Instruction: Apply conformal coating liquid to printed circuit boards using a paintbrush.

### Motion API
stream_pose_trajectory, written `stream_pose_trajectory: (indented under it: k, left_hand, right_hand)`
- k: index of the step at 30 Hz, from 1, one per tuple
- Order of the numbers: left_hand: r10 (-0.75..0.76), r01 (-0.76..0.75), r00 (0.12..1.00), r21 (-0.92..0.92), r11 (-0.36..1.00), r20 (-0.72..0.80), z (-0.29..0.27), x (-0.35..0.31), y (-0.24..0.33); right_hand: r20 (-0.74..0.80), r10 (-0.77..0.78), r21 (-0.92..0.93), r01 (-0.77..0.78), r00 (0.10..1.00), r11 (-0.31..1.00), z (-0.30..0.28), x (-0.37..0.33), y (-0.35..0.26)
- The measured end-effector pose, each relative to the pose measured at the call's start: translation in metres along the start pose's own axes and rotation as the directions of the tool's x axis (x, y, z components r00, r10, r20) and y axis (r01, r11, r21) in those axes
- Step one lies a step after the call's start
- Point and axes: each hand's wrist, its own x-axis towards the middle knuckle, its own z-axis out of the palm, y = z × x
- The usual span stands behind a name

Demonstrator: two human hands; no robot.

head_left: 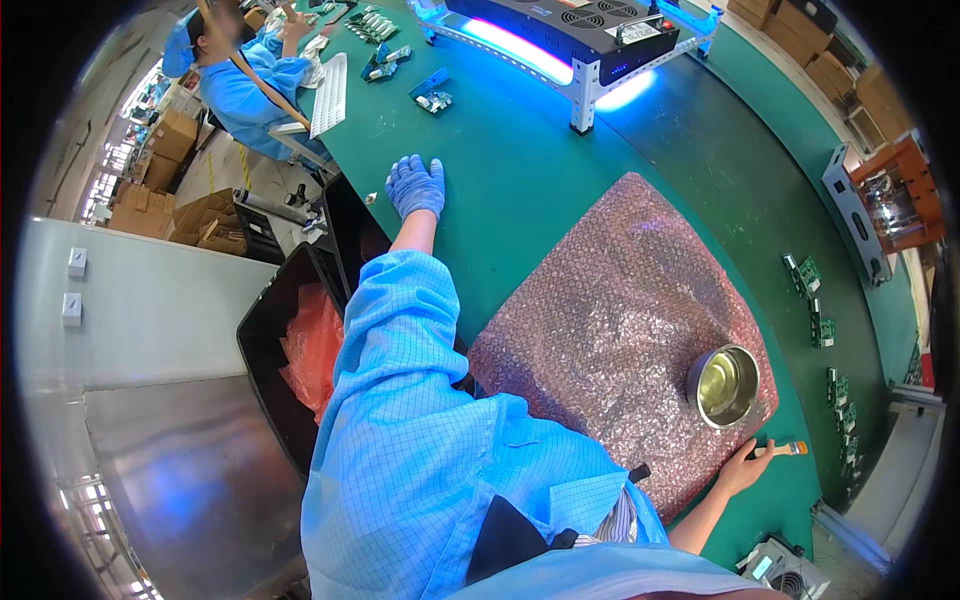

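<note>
My left hand (416, 187), in a blue glove, lies flat on the green table with its fingers stretched out. A tiny pale scrap (371, 198) is just left of it. My bare right hand (741, 470) is closed round the handle of a small flat brush (787, 449), whose orange-banded end points right. Close above that hand, a round metal bowl (723, 387) with some yellowish clear liquid stands on a sheet of pink bubble wrap (620, 300). The bubble wrap covers much of the table in front of me.
A black UV-lamp unit (570, 40) glows blue on a metal frame at the far side. Several green circuit boards (843, 405) lie along the right strip; more boards (432, 92) lie far left. A black bin (272, 345) with pink wrap stands left. A co-worker (245, 90) sits far left.
</note>
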Motion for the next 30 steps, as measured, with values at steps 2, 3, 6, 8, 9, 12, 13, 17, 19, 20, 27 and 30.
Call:
stream_pose_trajectory:
  k: [2, 3, 6, 8, 9, 12, 13, 17, 19, 20, 27, 30]
  left_hand:
    - [-0.001, 0.001, 1.0, 0.003, 1.0, 0.008, 0.0, 0.0, 0.0]
    - [-0.001, 0.001, 1.0, 0.004, 1.0, 0.013, -0.001, 0.0, 0.0]
    - [0.002, -0.002, 1.0, 0.007, 1.0, 0.023, -0.002, 0.0, 0.0]
    - [0.001, -0.001, 1.0, 0.007, 1.0, 0.021, -0.002, 0.0, 0.0]
    - [0.0, 0.0, 1.0, 0.005, 1.0, 0.017, -0.002, 0.0, 0.0]
    - [0.0, 0.0, 1.0, 0.002, 1.0, 0.006, 0.001, 0.0, 0.0]
    - [0.002, -0.002, 1.0, 0.006, 1.0, -0.012, 0.002, 0.0, -0.001]
    - [0.009, -0.009, 1.0, -0.004, 1.0, -0.03, 0.005, 0.001, -0.004]
    - [0.018, -0.018, 0.999, -0.006, 1.0, -0.029, 0.004, 0.001, -0.003]
    - [0.027, -0.033, 0.998, -0.095, 0.995, -0.062, 0.002, 0.0, -0.001]
    - [0.388, -0.492, 0.87, -0.578, 0.651, -0.305, -0.017, -0.041, 0.115]
    - [0.615, -0.629, 0.727, -0.655, 0.419, -0.305, -0.034, -0.065, 0.204]
  right_hand:
    - [-0.001, 0.0, 0.001, 0.0, 1.0, 1.0, 0.0, 0.0, -0.001]
    - [-0.002, 0.001, 0.003, -0.001, 1.0, 1.0, 0.0, 0.0, -0.001]
    - [0.001, 0.005, 0.003, -0.005, 1.0, 1.0, -0.002, 0.0, -0.003]
    - [0.007, 0.014, 0.004, -0.014, 1.0, 1.0, -0.002, 0.0, -0.004]
    - [0.011, 0.02, 0.006, -0.021, 1.0, 1.0, -0.003, 0.0, -0.004]
    - [0.011, 0.023, 0.016, -0.023, 1.0, 1.0, -0.003, 0.0, -0.005]
    - [-0.001, 0.003, 0.017, -0.003, 1.0, 1.0, -0.002, 0.0, -0.005]
    - [0.014, 0.026, 0.023, -0.026, 1.0, 0.999, -0.003, 0.0, -0.004]
    - [0.0, 0.004, 0.037, -0.004, 1.0, 0.999, -0.004, 0.0, -0.005]
    - [-0.005, 0.017, 0.052, -0.017, 1.0, 0.999, -0.003, 0.0, -0.006]
    - [-0.028, 0.068, 0.255, -0.058, 0.997, 0.965, -0.003, 0.003, -0.011]
    - [-0.103, 0.011, 0.168, 0.006, 0.995, 0.986, -0.004, 0.004, -0.011]
